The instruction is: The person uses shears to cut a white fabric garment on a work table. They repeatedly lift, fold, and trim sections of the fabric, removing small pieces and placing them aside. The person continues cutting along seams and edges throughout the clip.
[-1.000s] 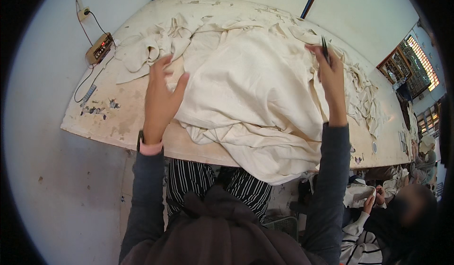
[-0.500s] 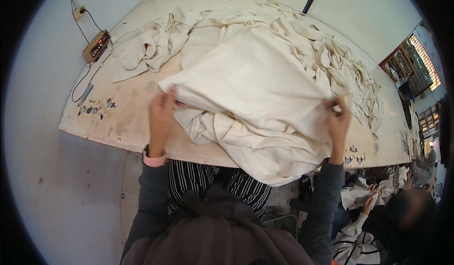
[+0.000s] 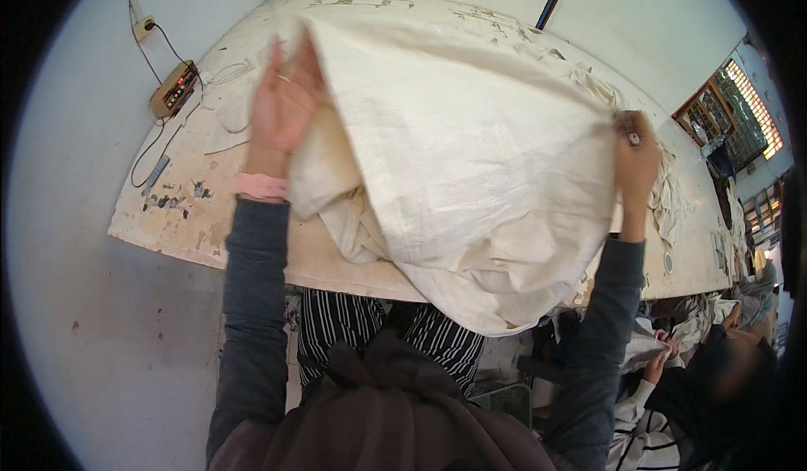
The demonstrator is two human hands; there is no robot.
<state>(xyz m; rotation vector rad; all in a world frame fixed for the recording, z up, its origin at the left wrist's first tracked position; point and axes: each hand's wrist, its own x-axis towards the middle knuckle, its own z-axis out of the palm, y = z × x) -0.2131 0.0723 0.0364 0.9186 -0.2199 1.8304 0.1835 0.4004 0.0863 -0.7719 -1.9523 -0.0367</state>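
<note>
A large cream cloth point(image 3: 471, 135) is raised and spread between my hands, its lower folds bunched on the table and hanging over the front edge. At its upper left corner, my left hand point(image 3: 290, 93) grips the edge, its fingers blurred and partly behind the fabric. At the cloth's right side, my right hand point(image 3: 635, 147) is closed on the edge, with a small dark tool, too unclear to identify, in the fingers.
The pale worn table point(image 3: 168, 227) carries more loose cream fabric point(image 3: 664, 194) and, at left, a small wooden box with a red light point(image 3: 175, 89) and cords. A white wall stands left. A co-worker point(image 3: 698, 395) sits at lower right, hands on cream cloth.
Both hands have taken hold of the cloth and lifted it away from me, up and outward, covering much of the fabric behind. Half a second ago they were lower and nearer the front edge.
</note>
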